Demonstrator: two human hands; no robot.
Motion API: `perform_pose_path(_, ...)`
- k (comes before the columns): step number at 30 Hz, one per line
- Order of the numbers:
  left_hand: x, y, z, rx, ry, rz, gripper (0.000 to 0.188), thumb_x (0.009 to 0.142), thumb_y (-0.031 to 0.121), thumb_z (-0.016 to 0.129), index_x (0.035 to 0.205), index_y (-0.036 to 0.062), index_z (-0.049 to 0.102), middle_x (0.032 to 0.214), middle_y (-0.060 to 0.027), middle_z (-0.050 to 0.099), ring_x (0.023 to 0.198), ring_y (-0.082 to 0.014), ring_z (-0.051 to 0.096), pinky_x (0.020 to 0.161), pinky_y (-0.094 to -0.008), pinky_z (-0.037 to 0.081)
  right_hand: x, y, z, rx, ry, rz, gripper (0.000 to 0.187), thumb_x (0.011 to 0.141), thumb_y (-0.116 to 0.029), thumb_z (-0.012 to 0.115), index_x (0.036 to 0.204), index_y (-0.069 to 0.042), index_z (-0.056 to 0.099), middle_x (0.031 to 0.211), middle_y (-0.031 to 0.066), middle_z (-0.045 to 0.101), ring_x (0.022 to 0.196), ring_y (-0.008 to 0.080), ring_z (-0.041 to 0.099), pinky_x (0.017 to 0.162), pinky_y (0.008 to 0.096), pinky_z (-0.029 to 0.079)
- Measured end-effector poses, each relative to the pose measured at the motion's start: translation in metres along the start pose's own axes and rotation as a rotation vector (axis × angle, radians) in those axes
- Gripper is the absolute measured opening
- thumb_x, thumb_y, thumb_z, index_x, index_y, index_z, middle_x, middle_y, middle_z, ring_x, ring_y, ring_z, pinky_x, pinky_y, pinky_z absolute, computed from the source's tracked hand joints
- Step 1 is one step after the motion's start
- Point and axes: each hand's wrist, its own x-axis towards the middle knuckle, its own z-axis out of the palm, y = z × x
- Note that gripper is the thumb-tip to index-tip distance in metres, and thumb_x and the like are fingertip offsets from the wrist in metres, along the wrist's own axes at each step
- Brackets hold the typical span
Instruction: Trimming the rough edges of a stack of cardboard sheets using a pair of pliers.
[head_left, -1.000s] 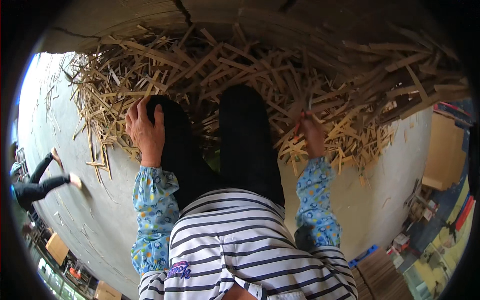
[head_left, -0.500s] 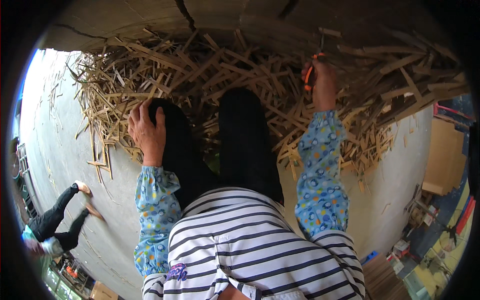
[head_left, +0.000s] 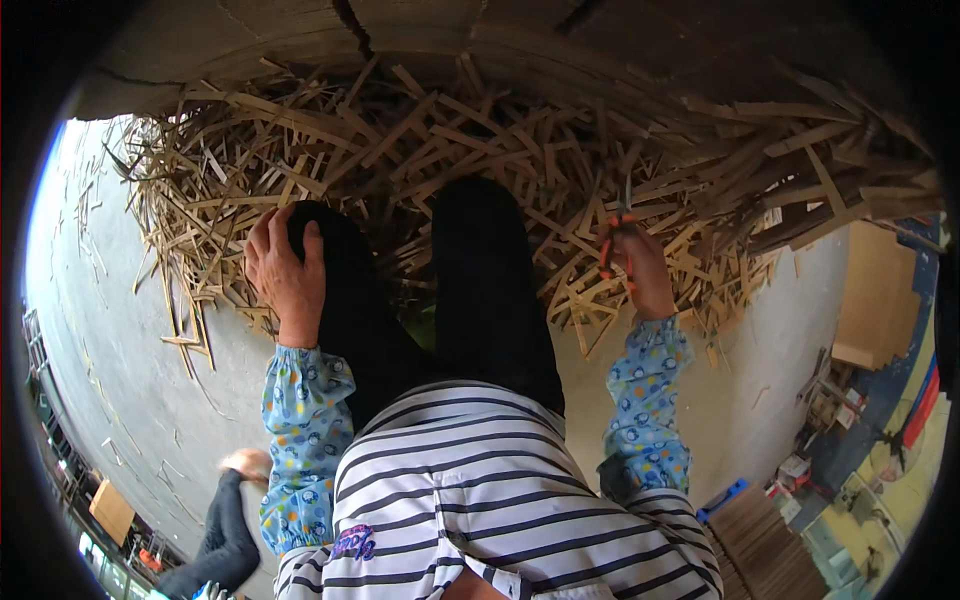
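My right hand (head_left: pixel 648 268) curls round the orange tool (head_left: pixel 619 219) by the strips (head_left: pixel 390 140); my left hand (head_left: pixel 284 272), empty, fingers loosely spread, rests on my knee (head_left: pixel 345 240).

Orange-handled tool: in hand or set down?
In hand: the right hand grips the orange-handled tool by its handles, metal tip pointing away from the body. Whether its tip is open, cannot tell.
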Motion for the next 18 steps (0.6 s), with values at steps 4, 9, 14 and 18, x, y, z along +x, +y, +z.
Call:
perform_pose_path(4,0.003,0.009,0.004,-0.001,-0.018,0.022,0.035,0.087,0.032,0.059,0.118,0.0154,0.056,0.121,-0.0067,0.052,0.115,-0.0285,0.046,0.095,-0.0417,0.034,0.030,-0.065,0.029,0.249,0.011,-0.056,0.029,0.089,-0.019,0.050,0.108,0.000,0.058,0.084,0.0083,0.062,0.064,0.0113,0.056,0.060,0.0282,0.045)
perform_pose_path(9,0.002,0.004,0.002,-0.004,-0.008,0.016,0.036,0.087,0.032,0.059,0.119,0.0159,0.055,0.122,-0.0064,0.052,0.117,-0.0281,0.045,0.097,-0.0419,0.034,0.086,-0.081,0.026,0.232,0.144,-0.030,0.024,0.088,-0.017,0.052,0.105,0.000,0.054,0.090,0.0106,0.062,0.073,0.0169,0.061,0.065,0.0327,0.054)
perform_pose_path(14,0.000,-0.003,0.000,-0.002,-0.016,-0.013,0.035,0.087,0.032,0.059,0.117,0.0152,0.057,0.122,-0.0064,0.052,0.116,-0.0278,0.046,0.096,-0.0418,0.034,0.081,-0.044,0.039,0.402,0.037,-0.038,0.026,0.088,-0.018,0.052,0.107,0.000,0.053,0.084,0.0096,0.061,0.068,0.0178,0.061,0.058,0.0340,0.053)
perform_pose_path(18,0.001,0.000,0.003,0.006,0.026,0.052,0.034,0.087,0.032,0.058,0.116,0.0148,0.057,0.120,-0.0065,0.053,0.115,-0.0279,0.046,0.096,-0.0420,0.035,0.034,0.014,0.057,0.330,0.094,0.073,0.023,0.088,-0.019,0.053,0.104,-0.001,0.055,0.082,0.0074,0.062,0.068,0.0191,0.061,0.057,0.0353,0.053)
